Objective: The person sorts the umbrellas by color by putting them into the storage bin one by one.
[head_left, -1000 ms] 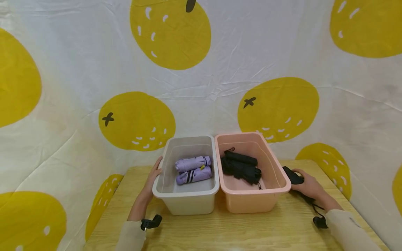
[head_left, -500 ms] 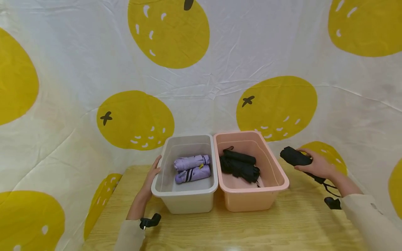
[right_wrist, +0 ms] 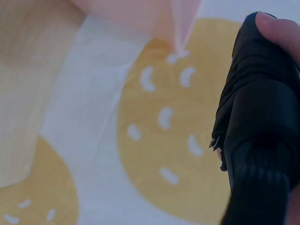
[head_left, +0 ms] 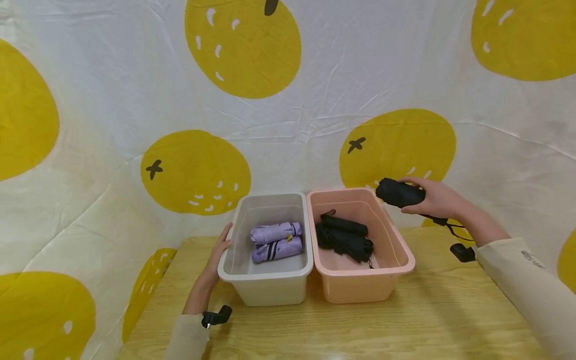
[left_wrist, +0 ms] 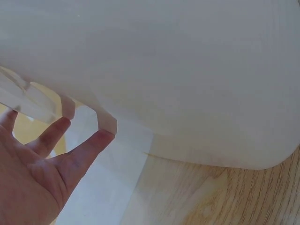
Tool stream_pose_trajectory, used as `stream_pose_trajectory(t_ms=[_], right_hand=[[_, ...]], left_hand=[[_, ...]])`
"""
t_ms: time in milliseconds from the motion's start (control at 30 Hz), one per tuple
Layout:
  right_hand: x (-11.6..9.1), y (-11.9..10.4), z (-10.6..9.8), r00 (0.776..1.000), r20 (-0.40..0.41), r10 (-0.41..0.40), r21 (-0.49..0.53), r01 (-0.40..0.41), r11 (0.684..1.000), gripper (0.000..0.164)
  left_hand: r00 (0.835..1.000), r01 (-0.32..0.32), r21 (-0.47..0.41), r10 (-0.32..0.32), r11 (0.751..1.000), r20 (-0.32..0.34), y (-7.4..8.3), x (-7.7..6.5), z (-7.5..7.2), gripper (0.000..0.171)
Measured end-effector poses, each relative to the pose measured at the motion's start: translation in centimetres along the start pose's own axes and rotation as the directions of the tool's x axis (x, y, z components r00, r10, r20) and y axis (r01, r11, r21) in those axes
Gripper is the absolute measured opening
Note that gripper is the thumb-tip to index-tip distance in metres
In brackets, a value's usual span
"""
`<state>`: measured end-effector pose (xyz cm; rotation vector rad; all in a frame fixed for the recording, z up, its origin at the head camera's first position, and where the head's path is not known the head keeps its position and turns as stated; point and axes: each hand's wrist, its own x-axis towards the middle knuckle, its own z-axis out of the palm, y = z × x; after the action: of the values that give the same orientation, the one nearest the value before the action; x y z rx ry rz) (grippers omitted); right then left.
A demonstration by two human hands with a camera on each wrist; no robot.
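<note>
My right hand (head_left: 434, 199) grips a folded black umbrella (head_left: 398, 193), raised above the right rim of the pink bin (head_left: 360, 287). Its handle and strap trail toward the wrist, and the right wrist view shows the umbrella (right_wrist: 262, 103) close up with a thumb on it. Inside the pink bin lie black folded umbrellas (head_left: 344, 240). My left hand (head_left: 217, 255) touches the left side of the grey bin (head_left: 270, 292). In the left wrist view, extended fingers (left_wrist: 89, 150) meet the bin just under its rim. Two purple folded umbrellas (head_left: 276, 242) lie in the grey bin.
Both bins stand side by side on a wooden table (head_left: 342, 332). Behind and beside the table hangs a white cloth (head_left: 310, 75) printed with yellow fruit. A black wrist camera (head_left: 218, 316) sits on the left wrist, another camera (head_left: 463, 252) on the right.
My right hand has lifted the black umbrella off the table beside the pink bin, then carried it up and left toward that bin's rim. The left hand stays at the grey bin.
</note>
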<state>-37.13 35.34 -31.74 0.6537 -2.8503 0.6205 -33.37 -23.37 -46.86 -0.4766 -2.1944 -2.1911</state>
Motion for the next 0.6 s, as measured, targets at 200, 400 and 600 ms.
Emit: stream_pose_trajectory(t_ms=[200,400,600], right_hand=[[2.4,-2.2,0.8,0.998,-0.002,-0.057,-0.012,0.057,0.998,0.08],[4.3,-3.7,2.7,0.994,0.033,-0.106,0.065,0.104,0.992,0.073],[6.6,-5.2,4.5,0.99,0.049,-0.136,0.183,0.125,0.975,0.071]], left_hand=[[1.0,0.023,0.028,-0.022,0.999,-0.02,0.0,0.1,0.0,0.06],[0.998,0.05,0.035,-0.049,0.998,-0.034,0.0,-0.1,0.1,0.06],[0.999,0.029,0.02,-0.028,0.999,-0.018,0.1,-0.1,0.1,0.061]])
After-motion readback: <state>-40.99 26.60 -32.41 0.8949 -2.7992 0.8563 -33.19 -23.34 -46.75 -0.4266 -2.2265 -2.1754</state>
